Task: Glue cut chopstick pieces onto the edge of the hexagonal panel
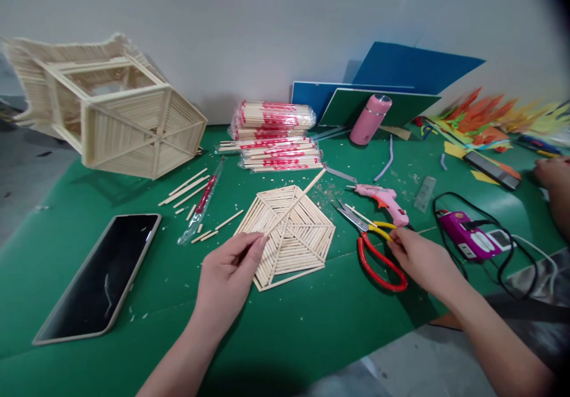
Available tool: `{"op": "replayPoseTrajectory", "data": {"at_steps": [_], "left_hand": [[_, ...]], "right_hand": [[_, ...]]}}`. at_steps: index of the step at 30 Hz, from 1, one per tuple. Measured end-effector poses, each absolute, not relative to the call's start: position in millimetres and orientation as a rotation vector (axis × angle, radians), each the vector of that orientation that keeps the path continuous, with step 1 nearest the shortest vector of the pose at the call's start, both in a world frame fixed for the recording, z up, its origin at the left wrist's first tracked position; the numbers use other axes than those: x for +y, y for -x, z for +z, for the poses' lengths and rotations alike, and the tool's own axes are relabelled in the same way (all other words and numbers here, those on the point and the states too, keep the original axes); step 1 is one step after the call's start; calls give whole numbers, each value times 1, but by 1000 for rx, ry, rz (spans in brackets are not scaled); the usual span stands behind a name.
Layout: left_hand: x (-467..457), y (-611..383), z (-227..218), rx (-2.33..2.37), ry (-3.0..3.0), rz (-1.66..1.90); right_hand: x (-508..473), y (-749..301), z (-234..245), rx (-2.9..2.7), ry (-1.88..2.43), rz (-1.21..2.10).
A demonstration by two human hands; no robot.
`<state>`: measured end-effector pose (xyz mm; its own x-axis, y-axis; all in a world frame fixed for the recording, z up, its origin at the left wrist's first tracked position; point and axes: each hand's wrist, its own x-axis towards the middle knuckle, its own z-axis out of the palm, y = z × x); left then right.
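At far left, a lantern-like structure of pale sticks (133, 130) lies on its side on a green surface (178, 302), its six-sided base facing outward. Nearer the viewer is a dark-screened phone (104, 272) in a light case. To its right are loose cut sticks (184, 190) and a red item (206, 195) in a clear wrapper.

The person's left hand (231, 278) comes next, thumb and forefinger pinching one end of a long thin stick (294, 203). The stick slants up and rightward above a flat six-sided panel of sticks (296, 248), which lies centrally on the surface; whether the two touch cannot be told. Behind the panel, plastic-wrapped bundles of sticks (276, 118) are piled near the wall.

Further right, a pink bottle (370, 119) stands before blue and green boards (412, 112). In front lie metal cutters (365, 227) with one red and one yellow handle, and just behind them a pink glue gun (383, 198), nozzle to the left. The right hand (421, 257) has its fingers closed on the yellow handle.

Beyond sit a purple device (472, 237) with a black cable and bright orange paper pieces (476, 118). Another person's hand (554, 174) shows at the right edge.
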<state>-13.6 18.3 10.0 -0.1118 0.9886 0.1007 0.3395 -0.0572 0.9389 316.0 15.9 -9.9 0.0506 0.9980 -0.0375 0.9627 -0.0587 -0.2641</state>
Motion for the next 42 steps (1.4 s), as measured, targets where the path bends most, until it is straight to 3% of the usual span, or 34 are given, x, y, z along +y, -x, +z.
{"op": "replayPoseTrajectory", "data": {"at_steps": [8, 20, 31, 42], "left_hand": [[21, 16, 1, 1482, -1168, 1155], [30, 3, 5, 1343, -974, 1173], [19, -4, -3, 1236, -917, 1145], [15, 1, -8, 1149, -857, 1212]], "right_hand": [[-1, -313, 5, -1707, 1773, 1064], [-32, -274, 8, -1297, 1675, 1284], [-29, -221, 5, -1986, 1988, 1030], [-16, -206, 14, -2046, 2007, 980]]}}
